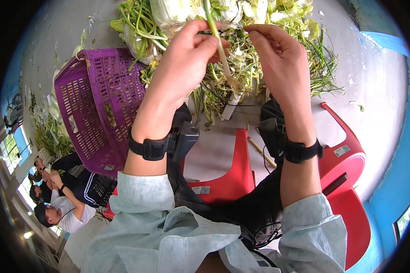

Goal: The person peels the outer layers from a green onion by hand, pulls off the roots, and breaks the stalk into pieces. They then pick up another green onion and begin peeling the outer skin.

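A green onion (222, 56) with a pale stem and rooty lower end is held between the thumb and fingers of my left hand (194, 54). My right hand (276, 51) is raised just to the right of it, thumb and index finger near each other, with nothing plainly visible between them. Under both hands lies a heap of green and yellowed vegetable trimmings (239, 65). Cabbages (171, 13) lie behind my left hand, and more green onions (140, 24) rest on the pile to their left.
A purple perforated plastic crate (85, 109) stands at my left. Red plastic stools (225, 177) are between my legs and at my right (345, 163). A stick (261, 152) lies on the floor. Other people (66, 211) sit at far left beside more greens (51, 133).
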A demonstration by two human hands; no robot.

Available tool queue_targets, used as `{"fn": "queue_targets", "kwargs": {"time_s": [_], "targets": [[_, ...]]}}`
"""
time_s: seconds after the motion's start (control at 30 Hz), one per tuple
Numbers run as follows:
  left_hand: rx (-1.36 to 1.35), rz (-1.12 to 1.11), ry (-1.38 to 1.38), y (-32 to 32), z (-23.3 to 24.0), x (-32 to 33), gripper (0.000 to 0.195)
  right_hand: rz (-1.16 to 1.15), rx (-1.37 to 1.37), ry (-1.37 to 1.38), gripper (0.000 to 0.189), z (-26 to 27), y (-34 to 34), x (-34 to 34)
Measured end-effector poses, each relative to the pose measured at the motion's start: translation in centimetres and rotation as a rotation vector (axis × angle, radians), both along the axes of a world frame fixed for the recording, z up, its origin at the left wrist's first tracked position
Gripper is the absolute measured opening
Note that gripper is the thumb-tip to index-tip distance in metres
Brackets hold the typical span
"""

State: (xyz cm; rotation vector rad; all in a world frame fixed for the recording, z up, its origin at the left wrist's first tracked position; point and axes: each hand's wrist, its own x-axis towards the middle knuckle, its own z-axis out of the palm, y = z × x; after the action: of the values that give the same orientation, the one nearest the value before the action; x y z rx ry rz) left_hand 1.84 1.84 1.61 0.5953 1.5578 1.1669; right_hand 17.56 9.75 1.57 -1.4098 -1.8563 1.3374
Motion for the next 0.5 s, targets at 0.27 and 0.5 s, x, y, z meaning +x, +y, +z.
{"fn": "queue_targets", "kwargs": {"time_s": [0.27, 0.5], "targets": [[-0.074, -0.319, 0.017, -0.4, -0.9, 0.2, 0.023, -0.096, -0.005, 0.054, 0.032, -1.0, 0.4, 0.3], [-0.154, -0.430, 0.114, -0.4, -0.5, 0.5, 0.020, -0.101, -0.086, 0.082, 0.034, -1.1, 0.6, 0.3]]}}
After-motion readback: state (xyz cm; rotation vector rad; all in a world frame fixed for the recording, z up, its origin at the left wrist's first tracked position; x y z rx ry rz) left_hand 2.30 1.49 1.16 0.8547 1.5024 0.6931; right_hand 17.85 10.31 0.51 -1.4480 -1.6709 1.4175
